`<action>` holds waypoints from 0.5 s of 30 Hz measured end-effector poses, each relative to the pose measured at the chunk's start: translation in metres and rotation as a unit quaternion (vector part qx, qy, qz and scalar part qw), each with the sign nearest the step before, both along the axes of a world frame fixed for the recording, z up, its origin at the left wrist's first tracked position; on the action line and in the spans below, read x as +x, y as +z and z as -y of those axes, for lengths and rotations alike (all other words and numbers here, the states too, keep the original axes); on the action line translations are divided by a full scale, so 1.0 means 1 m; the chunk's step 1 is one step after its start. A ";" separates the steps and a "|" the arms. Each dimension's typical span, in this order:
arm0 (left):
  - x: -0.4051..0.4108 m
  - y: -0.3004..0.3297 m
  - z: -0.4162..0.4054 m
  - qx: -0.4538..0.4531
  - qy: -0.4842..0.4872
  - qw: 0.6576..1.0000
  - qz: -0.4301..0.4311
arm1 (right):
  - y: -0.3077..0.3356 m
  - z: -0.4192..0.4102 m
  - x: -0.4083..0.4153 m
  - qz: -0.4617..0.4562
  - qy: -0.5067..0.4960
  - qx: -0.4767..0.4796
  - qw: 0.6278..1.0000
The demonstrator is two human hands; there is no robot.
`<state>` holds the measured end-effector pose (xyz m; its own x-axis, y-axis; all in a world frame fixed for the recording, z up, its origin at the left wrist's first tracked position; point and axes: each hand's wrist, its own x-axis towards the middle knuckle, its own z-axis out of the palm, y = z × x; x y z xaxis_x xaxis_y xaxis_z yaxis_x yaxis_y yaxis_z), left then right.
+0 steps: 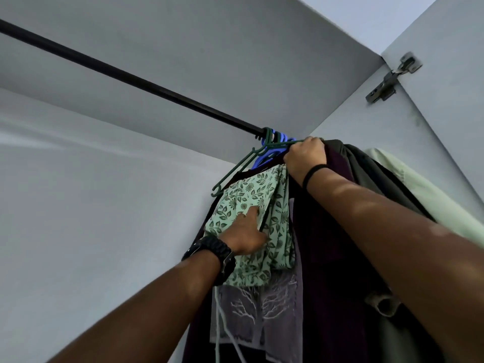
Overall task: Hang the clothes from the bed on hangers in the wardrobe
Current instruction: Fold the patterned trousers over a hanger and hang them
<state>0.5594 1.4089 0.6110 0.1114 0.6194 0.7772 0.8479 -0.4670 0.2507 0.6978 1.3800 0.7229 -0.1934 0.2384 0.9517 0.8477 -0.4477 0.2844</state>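
- Hanging at the right end of a dark round metal wardrobe rail (125, 74), a pale green cotton garment printed with dark green leaves and flowers (242, 197) is draped, folded over, on a dark green plastic hanger (237, 167).
- The printed garment falls in two layers, its lower edge ending level with the left wrist, and it lies in front of the other hung clothes.
- The left hand (247, 235), with a black watch (212, 251) on its wrist, rests against the printed fabric; one finger lies straight along the cloth, and the other fingers are hidden behind the fabric, so I cannot tell whether they grip it.
- The right hand (306, 155), a thin black band (314, 172) round its wrist, is curled closed on the top of the dark green hanger, just beside the rail's end.
- Blue plastic hangers (264, 155) are bunched on the rail directly behind the green one.
- The grey-white wardrobe (78, 218) holds, behind and right of the printed garment, a dark purple garment (332, 244), a grey top with a white tree print (251, 310), a dark olive garment (366, 174) and a pale green shirt (429, 203).
- A metal hinge (392, 77) sits at the upper right, on the wardrobe's side panel.
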 end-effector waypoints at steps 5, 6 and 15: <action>-0.011 -0.014 0.013 0.007 -0.036 0.999 0.016 | -0.042 0.003 -0.027 -0.046 0.029 -0.042 0.998; -0.013 -0.018 0.017 0.004 -0.040 0.999 0.020 | -0.055 0.001 -0.027 -0.045 0.061 -0.054 0.996; -0.030 -0.090 0.055 -0.012 -0.114 0.985 0.129 | -0.199 0.016 -0.037 -0.197 0.495 -0.172 0.829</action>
<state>0.5294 1.3538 0.5206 0.0504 0.6198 0.7831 0.6284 -0.6292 0.4575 0.6609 1.3639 0.5239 -0.1470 0.4183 0.8963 0.8092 0.5720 -0.1342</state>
